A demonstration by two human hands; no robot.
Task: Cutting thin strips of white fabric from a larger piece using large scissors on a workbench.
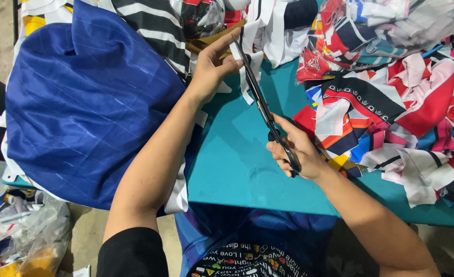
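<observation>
My right hand [299, 151] grips the handles of long black scissors [260, 100], whose blades point up and away toward the far left. My left hand [212, 66] pinches a strip of white and black fabric [248, 61] at the blade tips, holding it taut over the teal table [237, 159]. The blades look nearly closed on the strip. A large blue striped cloth [83, 107] lies under my left forearm.
A heap of cut fabric scraps [406, 102] in red, white, black and pink covers the table's right side. More black-and-white striped cloth [155, 25] is piled at the back. Clear plastic bags [22, 231] with scraps sit on the floor at lower left.
</observation>
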